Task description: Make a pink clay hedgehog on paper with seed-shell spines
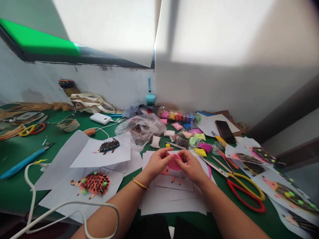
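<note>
Between my two hands is a flattened piece of pink clay (pixel 173 161). My left hand (pixel 160 162) pinches its left edge, and my right hand (pixel 188 164) has its fingers closed on the right edge. Just below lies a white sheet with a hedgehog picture (pixel 178 174), its upper part covered by the clay and my fingers. More white paper (pixel 169 202) is stacked under it. A small yellow ball (pixel 167 145) sits just beyond my left fingertips, near a grey pen-like stick (pixel 175 146).
Scissors with red and yellow handles (pixel 245 191) lie at the right, beside finished hedgehog pictures (pixel 286 192). Bagged clay (pixel 200 152) and a plastic bag (pixel 147 127) lie behind. Leftward are a spiny hedgehog picture (pixel 93 184), a blue craft knife (pixel 25 162) and a white cable (pixel 72 203).
</note>
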{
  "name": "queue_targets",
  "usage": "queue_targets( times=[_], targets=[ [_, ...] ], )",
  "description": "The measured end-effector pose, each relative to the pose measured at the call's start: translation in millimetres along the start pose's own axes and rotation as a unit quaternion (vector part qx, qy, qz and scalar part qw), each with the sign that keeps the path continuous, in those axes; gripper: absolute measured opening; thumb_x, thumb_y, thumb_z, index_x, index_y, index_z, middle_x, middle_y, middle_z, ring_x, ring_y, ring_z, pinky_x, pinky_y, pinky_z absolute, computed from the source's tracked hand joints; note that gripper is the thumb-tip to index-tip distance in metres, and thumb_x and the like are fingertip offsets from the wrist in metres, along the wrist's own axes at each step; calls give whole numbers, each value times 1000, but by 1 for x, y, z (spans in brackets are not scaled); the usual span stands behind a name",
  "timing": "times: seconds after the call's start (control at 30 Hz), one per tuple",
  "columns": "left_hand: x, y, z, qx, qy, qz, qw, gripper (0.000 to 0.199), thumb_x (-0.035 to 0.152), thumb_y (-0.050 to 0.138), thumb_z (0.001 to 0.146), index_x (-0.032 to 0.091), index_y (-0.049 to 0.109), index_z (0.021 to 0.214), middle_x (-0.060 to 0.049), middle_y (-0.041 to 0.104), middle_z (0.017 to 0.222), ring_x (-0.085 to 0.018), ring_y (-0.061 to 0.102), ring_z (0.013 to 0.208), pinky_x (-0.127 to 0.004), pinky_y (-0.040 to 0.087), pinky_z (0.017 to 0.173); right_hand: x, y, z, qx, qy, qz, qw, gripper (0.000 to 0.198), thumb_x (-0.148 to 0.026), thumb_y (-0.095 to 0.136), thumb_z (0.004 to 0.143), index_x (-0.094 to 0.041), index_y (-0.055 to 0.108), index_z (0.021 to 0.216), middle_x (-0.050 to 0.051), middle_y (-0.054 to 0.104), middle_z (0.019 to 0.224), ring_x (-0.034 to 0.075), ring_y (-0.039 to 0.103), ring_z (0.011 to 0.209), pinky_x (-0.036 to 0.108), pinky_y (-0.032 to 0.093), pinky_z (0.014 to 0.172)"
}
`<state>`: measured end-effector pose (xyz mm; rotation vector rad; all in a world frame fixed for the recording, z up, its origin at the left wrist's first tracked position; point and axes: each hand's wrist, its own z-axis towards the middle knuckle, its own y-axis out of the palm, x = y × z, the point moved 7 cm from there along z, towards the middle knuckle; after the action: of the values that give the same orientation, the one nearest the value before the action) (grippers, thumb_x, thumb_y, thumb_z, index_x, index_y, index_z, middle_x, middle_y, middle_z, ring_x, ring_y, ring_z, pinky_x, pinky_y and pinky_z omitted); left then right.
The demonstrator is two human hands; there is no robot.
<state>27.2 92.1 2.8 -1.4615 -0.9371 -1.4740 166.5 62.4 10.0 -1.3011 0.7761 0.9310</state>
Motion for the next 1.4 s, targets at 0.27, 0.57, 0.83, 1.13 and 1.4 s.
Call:
queue_targets(
  times=[0.27, 0.57, 0.83, 1.13, 1.4],
  targets=[
    [0, -3, 0, 31, -12, 2, 999, 29, 39, 60, 79, 14, 68, 90, -5, 67, 83, -16, 59, 74, -24, 44, 64, -3, 3, -1, -34, -20, 41, 998, 23, -40, 53, 85, -20, 60, 93, 2, 64, 86, 17, 58, 77, 27, 44, 67],
    [13, 0, -5, 26, 51, 143, 988, 22, 36, 60, 79, 19, 73, 85, -5, 68, 86, -18, 60, 81, -27, 46, 72, -11, 3, -1, -33, -35, -23, 999, 16, -32, 55, 83, -20, 64, 84, 1, 65, 81, 17, 58, 76, 27, 42, 67],
    [0, -5, 1, 40, 14, 50, 998, 29, 40, 55, 82, 15, 66, 91, -4, 66, 86, -16, 58, 77, -25, 45, 68, -1, 2, 0, -38, 0, 32, 999, 21, -36, 57, 82, -19, 63, 92, 3, 66, 88, 18, 59, 79, 28, 44, 68],
    [-5, 0, 1, 24, 22, 60, 998, 41, 32, 72, 68, 17, 59, 104, -3, 63, 94, -14, 58, 79, -24, 48, 69, -1, 0, 1, -21, -11, 66, 998, 26, -42, 51, 86, -19, 63, 85, 3, 64, 83, 18, 57, 77, 27, 44, 68],
    [-9, 9, -6, -30, -41, 70, 996, 36, 40, 72, 67, 17, 67, 94, -2, 62, 83, -13, 57, 65, -19, 45, 47, -1, -3, 0, -5, -27, 21, 999, 28, -40, 48, 88, -18, 62, 77, 2, 61, 75, 17, 56, 72, 27, 42, 66]
  ],
)
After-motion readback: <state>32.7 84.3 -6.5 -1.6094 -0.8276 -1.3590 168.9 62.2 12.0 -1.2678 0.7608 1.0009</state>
